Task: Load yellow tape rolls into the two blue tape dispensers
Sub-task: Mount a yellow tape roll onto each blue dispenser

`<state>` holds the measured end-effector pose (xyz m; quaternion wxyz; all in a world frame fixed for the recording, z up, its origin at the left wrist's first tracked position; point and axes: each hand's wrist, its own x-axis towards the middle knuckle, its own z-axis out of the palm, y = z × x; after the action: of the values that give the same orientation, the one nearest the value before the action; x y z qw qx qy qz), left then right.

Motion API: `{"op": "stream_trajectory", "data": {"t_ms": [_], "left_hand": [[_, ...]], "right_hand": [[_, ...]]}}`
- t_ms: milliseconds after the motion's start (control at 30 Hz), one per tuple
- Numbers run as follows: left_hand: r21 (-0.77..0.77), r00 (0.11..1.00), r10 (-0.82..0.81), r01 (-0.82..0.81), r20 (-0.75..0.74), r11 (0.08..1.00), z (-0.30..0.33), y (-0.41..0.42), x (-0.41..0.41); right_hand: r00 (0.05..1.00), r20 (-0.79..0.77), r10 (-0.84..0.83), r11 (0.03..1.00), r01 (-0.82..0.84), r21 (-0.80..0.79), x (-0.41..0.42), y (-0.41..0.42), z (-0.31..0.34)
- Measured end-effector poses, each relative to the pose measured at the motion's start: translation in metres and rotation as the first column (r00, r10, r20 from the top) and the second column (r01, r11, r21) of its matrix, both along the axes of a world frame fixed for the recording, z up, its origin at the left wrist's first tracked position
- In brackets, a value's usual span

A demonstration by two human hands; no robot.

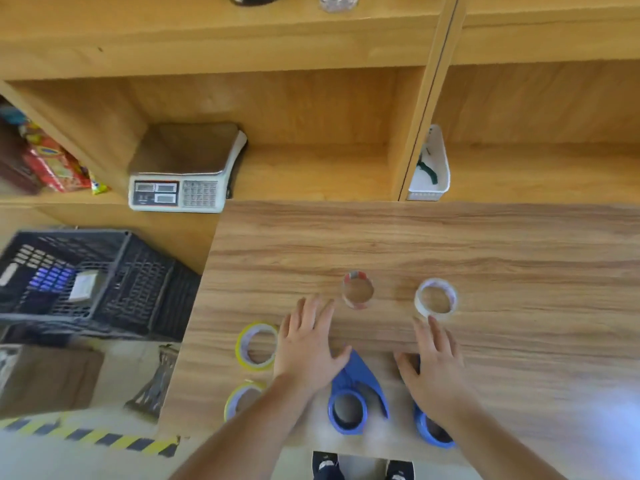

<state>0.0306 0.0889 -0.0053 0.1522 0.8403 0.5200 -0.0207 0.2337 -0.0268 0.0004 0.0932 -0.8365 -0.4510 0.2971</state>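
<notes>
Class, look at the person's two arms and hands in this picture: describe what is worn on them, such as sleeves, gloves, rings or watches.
Nothing is worn on either. The left hand and right hand are bare, with no gloves, and no rings or watch visible. Both forearms are uncovered to the frame's bottom edge; no sleeve shows.

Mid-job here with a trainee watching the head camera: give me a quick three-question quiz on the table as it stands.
1. True or false: a yellow tape roll already sits inside the left blue dispenser.
2. How many yellow tape rolls lie on the table?
3. Which hand is nearer the white tape roll: A left hand, B right hand?

Key: 1 false, its ring is empty. 2 two, the second at the near left edge. 3 B.
</notes>
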Motion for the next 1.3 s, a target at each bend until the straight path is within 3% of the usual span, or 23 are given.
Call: {"op": "stream_trajectory", "data": {"t_ms": [133,233,333,767,1100,1300], "left_hand": [[-0.057,0.969,0.247,-0.248,-0.026,0.967,-0.01,0.006,-0.069],[-0.133,0.89,0.454,-0.455,-0.036,0.881,-0.023,0.009,-0.102],[-0.206,0.83,0.558,-0.547,-0.004,0.811,-0.036,0.012,-0.117],[-0.34,0.861,0.509,-0.476,0.01,0.811,-0.056,0.029,-0.116],[-0.326,0.828,0.394,-0.274,0.399,0.905,-0.018,-0.003,-0.113],[-0.318,0.846,0.28,-0.14,0.454,0.938,-0.006,-0.047,-0.101]], "right_hand": [[0.997,-0.034,0.064,0.998,-0.064,0.002,-0.031,0.004,-0.004],[0.995,-0.029,0.097,0.995,-0.097,-0.021,-0.05,0.007,-0.006],[0.992,-0.064,0.106,0.993,-0.109,-0.042,-0.065,0.006,-0.012],[0.99,-0.128,0.068,0.995,-0.077,-0.07,-0.087,-0.003,-0.03],[0.99,-0.131,0.053,0.997,-0.059,-0.045,-0.086,-0.006,-0.01],[0.99,-0.133,0.052,0.998,-0.056,-0.026,-0.078,-0.013,-0.004]]}}
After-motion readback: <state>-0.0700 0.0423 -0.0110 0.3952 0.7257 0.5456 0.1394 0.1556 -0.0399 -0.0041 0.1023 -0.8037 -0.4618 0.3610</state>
